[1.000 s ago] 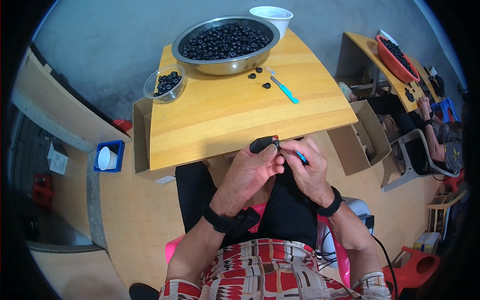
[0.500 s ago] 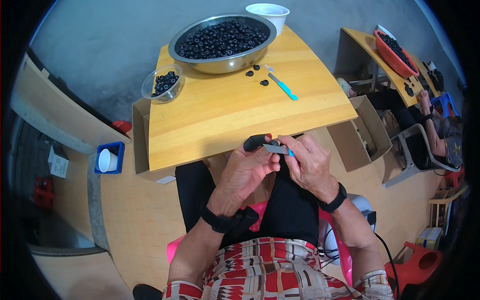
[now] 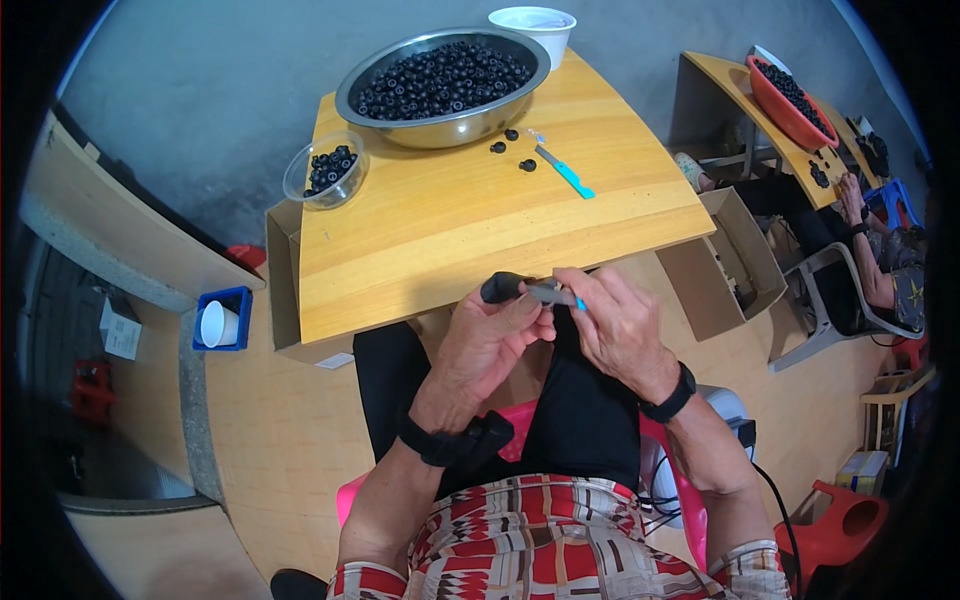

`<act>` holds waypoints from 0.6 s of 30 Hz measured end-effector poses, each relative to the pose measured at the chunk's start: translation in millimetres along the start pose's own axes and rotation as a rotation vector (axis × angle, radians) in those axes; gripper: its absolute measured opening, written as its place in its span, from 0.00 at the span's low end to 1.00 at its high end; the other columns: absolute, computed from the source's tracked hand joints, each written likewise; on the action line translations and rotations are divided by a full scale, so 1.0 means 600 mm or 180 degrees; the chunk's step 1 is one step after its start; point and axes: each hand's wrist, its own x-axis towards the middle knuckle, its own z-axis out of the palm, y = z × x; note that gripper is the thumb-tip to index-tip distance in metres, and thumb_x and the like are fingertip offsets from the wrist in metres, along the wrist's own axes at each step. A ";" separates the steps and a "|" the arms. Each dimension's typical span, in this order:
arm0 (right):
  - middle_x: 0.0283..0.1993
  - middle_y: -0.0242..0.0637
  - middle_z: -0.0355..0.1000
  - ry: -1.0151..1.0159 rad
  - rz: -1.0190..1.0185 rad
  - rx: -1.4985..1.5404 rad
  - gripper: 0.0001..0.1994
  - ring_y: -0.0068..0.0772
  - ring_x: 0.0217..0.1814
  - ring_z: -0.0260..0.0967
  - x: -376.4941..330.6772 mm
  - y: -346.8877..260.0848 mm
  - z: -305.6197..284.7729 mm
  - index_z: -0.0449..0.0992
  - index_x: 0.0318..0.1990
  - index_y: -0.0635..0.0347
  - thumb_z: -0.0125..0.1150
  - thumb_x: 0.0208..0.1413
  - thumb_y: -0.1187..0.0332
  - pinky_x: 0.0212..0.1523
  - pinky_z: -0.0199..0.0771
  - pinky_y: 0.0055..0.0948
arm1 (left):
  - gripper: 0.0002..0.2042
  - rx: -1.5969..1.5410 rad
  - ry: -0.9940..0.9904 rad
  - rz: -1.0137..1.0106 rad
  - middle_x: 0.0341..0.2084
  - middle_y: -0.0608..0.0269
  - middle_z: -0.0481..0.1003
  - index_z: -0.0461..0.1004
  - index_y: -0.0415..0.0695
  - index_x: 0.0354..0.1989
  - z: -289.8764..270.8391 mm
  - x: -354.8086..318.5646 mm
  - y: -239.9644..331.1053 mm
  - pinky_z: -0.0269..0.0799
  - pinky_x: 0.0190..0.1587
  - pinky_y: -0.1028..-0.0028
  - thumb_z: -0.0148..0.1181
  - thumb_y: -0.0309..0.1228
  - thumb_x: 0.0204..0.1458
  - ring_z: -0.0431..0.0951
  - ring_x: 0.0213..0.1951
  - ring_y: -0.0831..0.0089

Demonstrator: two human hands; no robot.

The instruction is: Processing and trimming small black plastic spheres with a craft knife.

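My right hand [image 3: 625,325] grips a small knife [image 3: 556,297] with a grey blade and a bit of blue handle showing. Its blade points left, against the fingertips of my left hand [image 3: 478,345]. A black cover [image 3: 500,287] wraps one left finger. Pinched in that hand, right at the blade, is a small black part [image 3: 541,284], mostly hidden by fingers and knife. Both hands meet above my lap, just in front of the table edge. Beyond them a second knife [image 3: 567,175] with a teal handle lies on the table beside several loose black parts [image 3: 528,165].
On the wooden table [image 3: 480,220] stand a steel bowl [image 3: 450,132] heaped with black parts, a clear tub [image 3: 350,190] of them and a white bucket [image 3: 545,40]. Cardboard boxes [image 3: 705,290] flank the table. Another person [image 3: 870,265] sits at the right by a red basin [image 3: 790,105].
The knife blade has tilted and now shows narrower against the black part. The left hand has shifted slightly left; both hands keep their grip.
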 end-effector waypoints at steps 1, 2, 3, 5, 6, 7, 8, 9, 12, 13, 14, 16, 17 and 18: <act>0.23 0.36 0.61 0.0010 0.0007 -0.0017 0.14 0.35 0.25 0.65 -0.005 0.013 0.003 0.72 0.40 0.57 0.58 0.41 0.75 0.22 0.64 0.31 | 0.07 0.0076 -0.0037 0.0003 0.30 0.58 0.73 0.69 0.39 0.35 0.004 0.000 0.000 0.73 0.34 0.72 0.57 0.23 0.47 0.74 0.31 0.71; 0.23 0.38 0.62 -0.0126 0.0430 -0.0114 0.13 0.35 0.25 0.65 -0.013 0.035 0.015 0.72 0.40 0.58 0.57 0.42 0.75 0.23 0.64 0.31 | 0.07 0.0094 -0.0062 -0.0012 0.30 0.58 0.73 0.69 0.39 0.35 0.010 -0.002 0.002 0.73 0.34 0.72 0.57 0.23 0.47 0.74 0.31 0.71; 0.24 0.39 0.62 -0.0260 0.0855 -0.0209 0.13 0.35 0.25 0.65 -0.018 0.048 0.021 0.72 0.41 0.59 0.56 0.44 0.75 0.23 0.64 0.30 | 0.07 0.0233 -0.0111 0.0021 0.30 0.58 0.73 0.69 0.39 0.35 0.020 -0.004 0.003 0.73 0.34 0.72 0.57 0.23 0.47 0.74 0.31 0.71; 0.24 0.38 0.63 -0.0043 0.0995 0.0290 0.12 0.32 0.25 0.65 -0.010 0.043 0.022 0.71 0.41 0.60 0.56 0.47 0.74 0.24 0.64 0.29 | 0.07 0.0356 -0.0115 0.0093 0.30 0.58 0.73 0.69 0.39 0.34 0.019 -0.004 0.004 0.73 0.35 0.72 0.58 0.22 0.46 0.74 0.31 0.72; 0.24 0.38 0.64 0.0179 0.1144 0.0778 0.11 0.29 0.24 0.65 -0.005 0.038 0.021 0.71 0.42 0.61 0.55 0.49 0.72 0.25 0.65 0.28 | 0.07 0.0328 -0.0075 0.0083 0.30 0.59 0.73 0.69 0.40 0.34 0.012 0.000 0.004 0.73 0.35 0.72 0.58 0.22 0.46 0.75 0.31 0.72; 0.24 0.38 0.64 0.0172 0.1139 0.0786 0.11 0.29 0.24 0.65 -0.002 0.030 0.019 0.71 0.42 0.61 0.55 0.49 0.72 0.25 0.65 0.28 | 0.07 0.0301 -0.0031 0.0071 0.30 0.59 0.73 0.69 0.40 0.34 0.006 0.002 0.005 0.73 0.35 0.72 0.58 0.22 0.46 0.75 0.31 0.72; 0.25 0.35 0.65 0.0048 0.1345 0.1586 0.11 0.25 0.25 0.65 -0.002 0.018 0.015 0.71 0.42 0.62 0.54 0.51 0.71 0.27 0.65 0.25 | 0.07 0.0301 -0.0022 0.0078 0.30 0.59 0.73 0.69 0.40 0.34 0.004 0.002 0.005 0.73 0.35 0.72 0.58 0.22 0.46 0.75 0.31 0.72; 0.25 0.32 0.67 -0.0081 0.1542 0.2389 0.10 0.21 0.25 0.64 0.000 0.006 0.013 0.71 0.42 0.62 0.54 0.53 0.70 0.28 0.65 0.23 | 0.07 0.0319 -0.0001 0.0092 0.30 0.59 0.73 0.69 0.40 0.34 0.002 0.003 0.005 0.73 0.35 0.73 0.58 0.22 0.46 0.75 0.31 0.72; 0.27 0.29 0.68 -0.0137 0.1988 0.3794 0.10 0.17 0.27 0.63 0.005 -0.023 0.007 0.71 0.42 0.64 0.52 0.55 0.69 0.30 0.65 0.20 | 0.06 0.0361 0.0008 0.0132 0.29 0.59 0.73 0.69 0.40 0.34 0.007 0.005 0.001 0.73 0.34 0.74 0.57 0.21 0.47 0.75 0.31 0.72; 0.29 0.32 0.70 -0.0070 0.1866 0.3686 0.10 0.18 0.27 0.64 0.003 -0.023 0.016 0.70 0.41 0.67 0.50 0.56 0.69 0.30 0.65 0.17 | 0.06 0.0398 0.0008 0.0174 0.28 0.59 0.73 0.69 0.40 0.33 0.010 0.005 -0.001 0.73 0.34 0.74 0.57 0.21 0.47 0.75 0.30 0.72; 0.29 0.32 0.70 -0.0082 0.1851 0.3702 0.10 0.18 0.27 0.64 0.003 -0.025 0.012 0.70 0.41 0.67 0.50 0.56 0.69 0.30 0.65 0.17 | 0.06 0.0408 0.0018 0.0193 0.28 0.59 0.73 0.69 0.40 0.33 0.012 0.004 -0.002 0.73 0.34 0.74 0.57 0.21 0.47 0.75 0.30 0.72; 0.29 0.33 0.69 -0.0283 0.2258 0.3957 0.11 0.17 0.27 0.64 0.011 -0.036 0.000 0.69 0.41 0.68 0.50 0.56 0.69 0.30 0.64 0.16 | 0.05 0.0568 0.0088 0.0165 0.30 0.59 0.73 0.70 0.40 0.32 0.010 0.002 -0.002 0.72 0.36 0.73 0.56 0.20 0.46 0.74 0.31 0.69; 0.28 0.33 0.69 -0.0239 0.2426 0.4204 0.10 0.17 0.27 0.64 0.014 -0.041 -0.004 0.69 0.40 0.68 0.50 0.56 0.69 0.29 0.63 0.15 | 0.05 0.0629 0.0064 0.0192 0.29 0.60 0.73 0.70 0.41 0.32 0.008 0.005 -0.006 0.71 0.36 0.73 0.57 0.21 0.46 0.74 0.31 0.70; 0.27 0.31 0.68 -0.0146 0.2545 0.4262 0.11 0.14 0.25 0.63 0.014 -0.043 0.000 0.70 0.40 0.67 0.49 0.56 0.68 0.25 0.60 0.12 | 0.05 0.0677 0.0091 0.0235 0.29 0.60 0.73 0.70 0.41 0.32 0.004 0.006 -0.008 0.71 0.36 0.73 0.57 0.21 0.46 0.74 0.31 0.70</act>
